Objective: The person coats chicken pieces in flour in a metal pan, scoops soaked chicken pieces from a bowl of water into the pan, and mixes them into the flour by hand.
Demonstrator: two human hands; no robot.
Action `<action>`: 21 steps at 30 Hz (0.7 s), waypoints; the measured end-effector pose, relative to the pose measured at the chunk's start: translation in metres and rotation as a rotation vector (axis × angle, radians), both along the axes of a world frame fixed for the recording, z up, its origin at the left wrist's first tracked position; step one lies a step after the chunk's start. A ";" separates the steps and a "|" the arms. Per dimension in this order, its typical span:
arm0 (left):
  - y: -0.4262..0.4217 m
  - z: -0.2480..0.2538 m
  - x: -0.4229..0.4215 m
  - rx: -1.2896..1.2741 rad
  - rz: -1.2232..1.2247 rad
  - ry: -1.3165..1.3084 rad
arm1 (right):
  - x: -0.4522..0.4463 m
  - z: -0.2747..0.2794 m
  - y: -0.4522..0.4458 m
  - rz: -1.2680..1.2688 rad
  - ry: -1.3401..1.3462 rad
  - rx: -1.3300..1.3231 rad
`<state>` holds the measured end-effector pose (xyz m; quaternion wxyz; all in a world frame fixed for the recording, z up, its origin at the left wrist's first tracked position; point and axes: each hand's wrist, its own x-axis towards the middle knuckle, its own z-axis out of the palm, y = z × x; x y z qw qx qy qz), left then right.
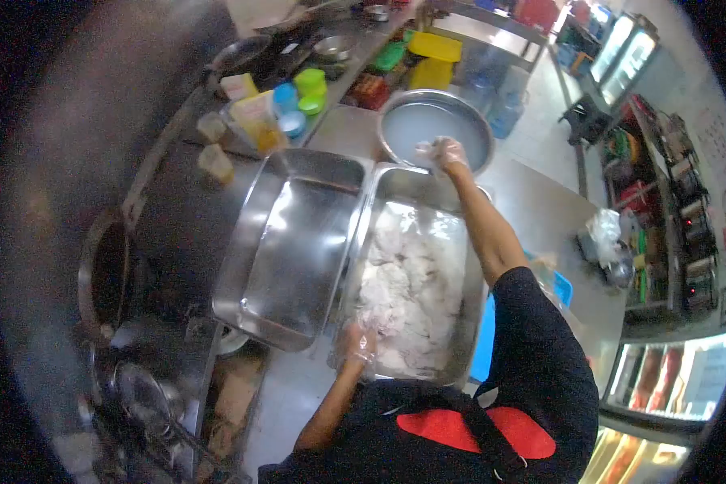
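My right hand (450,153), in a clear plastic glove, is over the near part of a round metal basin (385,153) of cloudy whitish water (436,125). Its fingers are closed, with something pale at their tips that I cannot make out. Below the basin, a deep steel pan (474,323) contains white floury pieces (391,282) and loose white powder. My left hand (361,343), also gloved, is at that pan's near left side, against the floury pieces. Its fingertips are blurred and partly hidden.
A second steel pan (298,250) with a bare shiny bottom stands close on the left. Beyond it are plastic tubs (258,117) and bright green lids (310,103). A blue tray (482,347) shows beside my right arm. A wok (105,270) sits at far left.
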<state>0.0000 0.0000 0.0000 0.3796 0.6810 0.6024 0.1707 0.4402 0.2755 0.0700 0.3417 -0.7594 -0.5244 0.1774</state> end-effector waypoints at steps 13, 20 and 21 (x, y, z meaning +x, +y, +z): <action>0.062 -0.019 0.086 -0.209 0.008 -0.442 | -0.136 -0.029 -0.258 0.203 0.664 -0.598; 0.101 -0.044 0.093 0.946 -0.448 0.588 | -0.039 0.037 -0.147 0.083 0.546 0.455; 0.097 -0.054 0.090 0.691 -0.293 0.266 | -0.025 0.053 -0.119 0.100 0.345 0.483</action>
